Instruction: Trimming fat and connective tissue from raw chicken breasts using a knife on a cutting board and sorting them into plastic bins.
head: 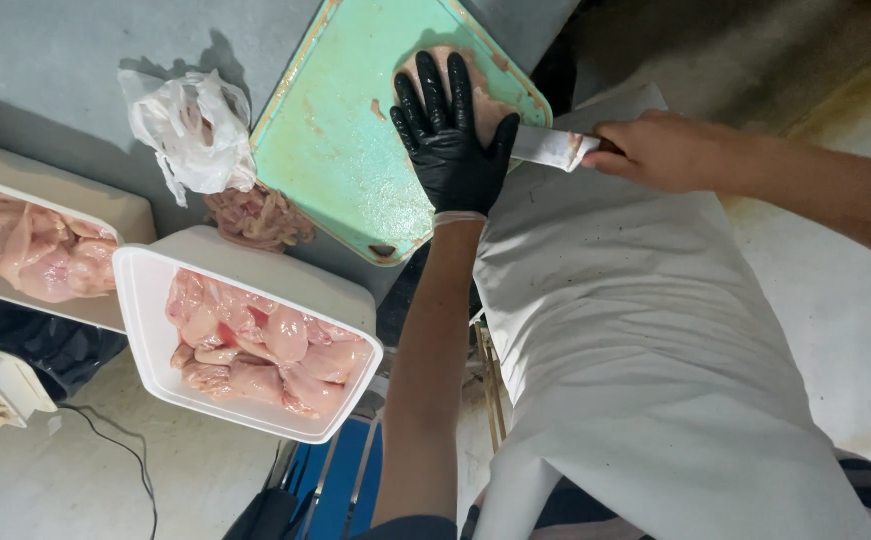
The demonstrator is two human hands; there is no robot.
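My left hand (450, 135), in a black glove, presses flat on a piece of raw chicken (485, 105) lying at the near corner of a green cutting board (340, 130). My bare right hand (660, 150) grips the handle of a knife (550, 147), whose wide blade goes sideways into the meat under my left palm. Most of the chicken piece is hidden by the glove. A white apron (635, 350) hangs below my arms.
A white tub (145, 300) of raw chicken pieces stands at the left, a second white tub (105, 215) beyond it. A heap of trimmings (255, 215) and a crumpled plastic bag (190, 125) lie beside the board on the grey table.
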